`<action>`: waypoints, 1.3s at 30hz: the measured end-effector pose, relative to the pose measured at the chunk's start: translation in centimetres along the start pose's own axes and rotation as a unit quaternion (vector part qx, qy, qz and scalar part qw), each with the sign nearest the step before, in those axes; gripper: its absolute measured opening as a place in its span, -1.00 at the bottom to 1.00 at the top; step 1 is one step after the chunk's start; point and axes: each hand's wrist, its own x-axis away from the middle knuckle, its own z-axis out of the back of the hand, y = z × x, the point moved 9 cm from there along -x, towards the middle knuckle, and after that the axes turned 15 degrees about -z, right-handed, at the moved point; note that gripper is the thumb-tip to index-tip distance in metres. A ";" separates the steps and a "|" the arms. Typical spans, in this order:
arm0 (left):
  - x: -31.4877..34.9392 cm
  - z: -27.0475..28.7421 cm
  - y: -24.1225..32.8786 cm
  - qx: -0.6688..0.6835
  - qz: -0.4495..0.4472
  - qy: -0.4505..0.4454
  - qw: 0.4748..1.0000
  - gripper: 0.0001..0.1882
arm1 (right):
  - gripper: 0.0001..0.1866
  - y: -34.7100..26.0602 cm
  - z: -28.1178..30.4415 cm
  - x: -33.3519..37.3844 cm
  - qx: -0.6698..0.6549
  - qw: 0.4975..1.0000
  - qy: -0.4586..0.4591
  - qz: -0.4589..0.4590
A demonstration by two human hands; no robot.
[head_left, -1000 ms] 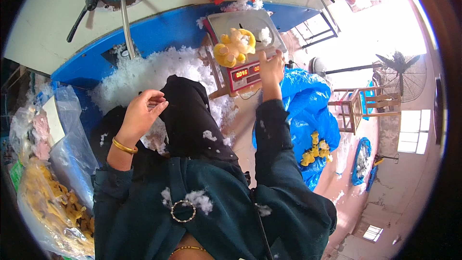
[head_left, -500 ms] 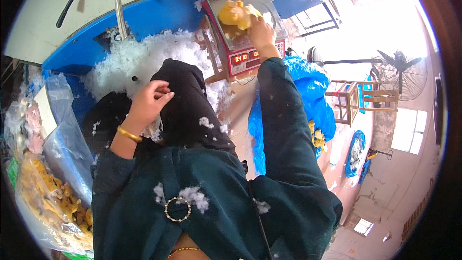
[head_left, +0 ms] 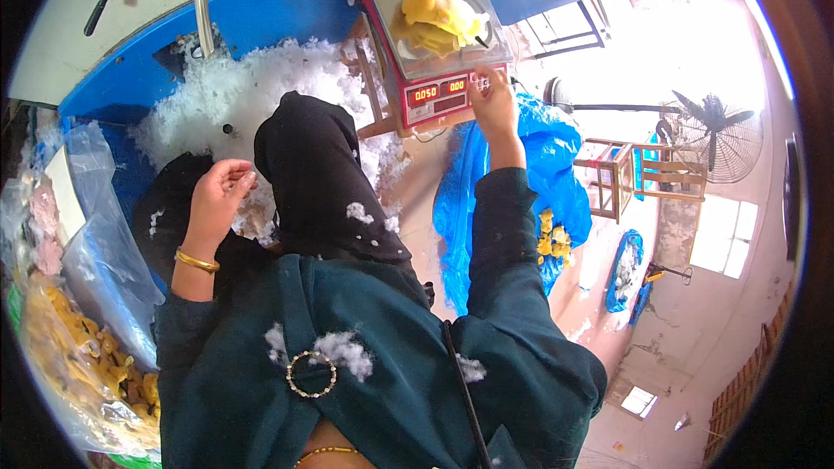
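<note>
A yellow plush toy (head_left: 441,17) lies on the metal pan of a red-framed digital scale (head_left: 447,104), with a small dark tip at its right side. My right hand (head_left: 495,104) is at the scale's front panel, fingertips touching the keys beside the lit red display. It holds nothing, and its fingers are partly bent and apart. Above my dark-trousered thigh hovers my left hand (head_left: 217,200), a gold bangle on its wrist. Its fingers are loosely curled with nothing visible in them. White fluffy stuffing (head_left: 234,91) is heaped in front of my knees.
The stuffing lies against a curved blue panel (head_left: 126,69). At left stands a clear plastic bag (head_left: 87,365) of yellow plush pieces. Blue plastic sheeting (head_left: 552,148) with yellow pieces (head_left: 553,239) lies at right, near a wooden stool (head_left: 612,178) and a standing fan (head_left: 712,135).
My right hand has let go of the yellow plush toy and come down to the scale's keys. The display reading has changed. My left hand has moved slightly left and curled more.
</note>
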 end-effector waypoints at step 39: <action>-9.1 3.3 16.3 0.154 -0.214 0.158 0.952 -0.55 | -0.70 -33.8 -4.3 12.3 -0.306 0.909 -0.136 0.249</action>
